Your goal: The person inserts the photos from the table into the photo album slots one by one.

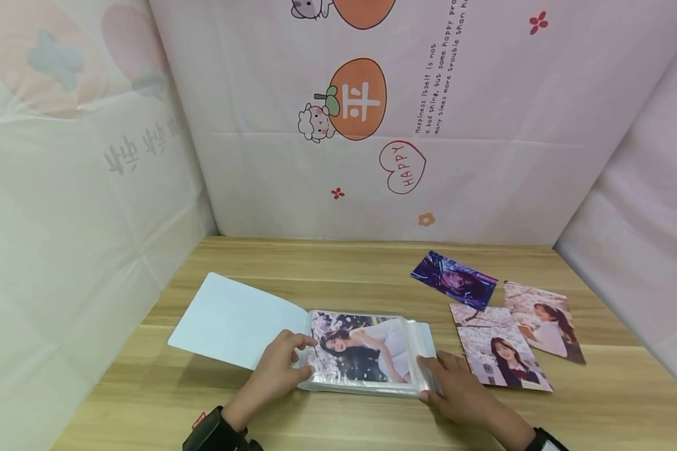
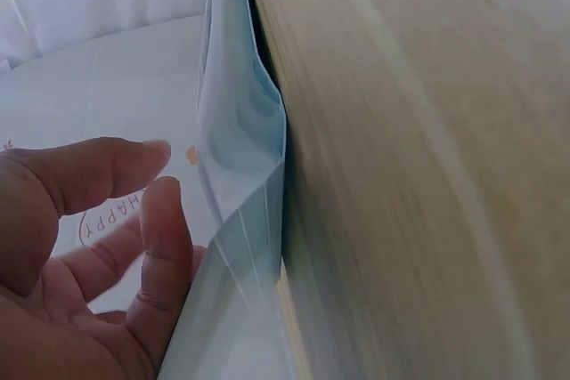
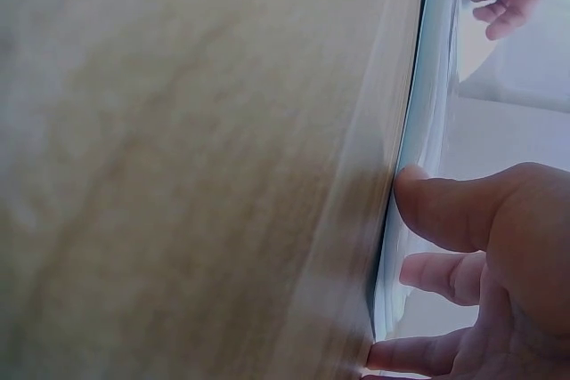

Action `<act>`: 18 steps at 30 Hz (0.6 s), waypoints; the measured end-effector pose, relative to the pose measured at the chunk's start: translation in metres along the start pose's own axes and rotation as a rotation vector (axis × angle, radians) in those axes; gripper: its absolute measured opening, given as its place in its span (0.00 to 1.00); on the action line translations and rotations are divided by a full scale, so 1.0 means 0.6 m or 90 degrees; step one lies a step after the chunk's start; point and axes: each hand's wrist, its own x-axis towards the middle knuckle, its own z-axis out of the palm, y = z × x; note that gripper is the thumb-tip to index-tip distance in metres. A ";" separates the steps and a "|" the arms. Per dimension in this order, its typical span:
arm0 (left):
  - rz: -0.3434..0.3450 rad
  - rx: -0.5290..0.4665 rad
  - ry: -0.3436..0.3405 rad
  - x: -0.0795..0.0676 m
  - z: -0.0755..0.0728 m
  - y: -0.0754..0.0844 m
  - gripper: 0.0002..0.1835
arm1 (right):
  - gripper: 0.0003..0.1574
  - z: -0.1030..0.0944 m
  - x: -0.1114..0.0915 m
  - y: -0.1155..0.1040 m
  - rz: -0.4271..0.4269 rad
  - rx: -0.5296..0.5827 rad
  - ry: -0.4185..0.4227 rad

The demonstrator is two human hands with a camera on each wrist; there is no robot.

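Observation:
A photo album [image 1: 422,351] with clear plastic sleeves lies open on the table, its pale blue cover [image 1: 234,319] folded out to the left. In the top sleeve shows a photo [image 1: 361,351] of a person in white among blossoms. My left hand [image 1: 284,363] hovers by the spine at the photo's left edge, thumb and forefinger apart with nothing between them. At the album's right end, my right hand [image 1: 457,385] touches the sleeve edges, its thumb against the near corner. The right wrist view shows that thumb [image 3: 445,206] along the album's edge, the other fingers extended.
Right of the album lie two blossom portrait photos [image 1: 499,347] [image 1: 547,319], side by side and overlapping slightly. A purple-blue photo [image 1: 454,280] lies behind them, its corner over the nearer one. Printed white cloth [image 1: 259,188] walls in the wooden table [image 1: 338,269] at the back and sides.

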 end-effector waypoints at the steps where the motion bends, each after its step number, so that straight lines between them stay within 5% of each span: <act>1: 0.012 0.003 -0.005 0.000 0.000 -0.001 0.21 | 0.34 0.000 0.000 0.000 0.000 0.001 0.000; 9: 0.080 0.065 -0.072 -0.003 0.007 0.005 0.20 | 0.35 -0.003 0.000 -0.003 0.004 0.007 -0.006; 18: 0.105 0.175 -0.072 -0.005 0.013 0.013 0.23 | 0.35 -0.003 0.001 -0.005 0.023 0.008 -0.021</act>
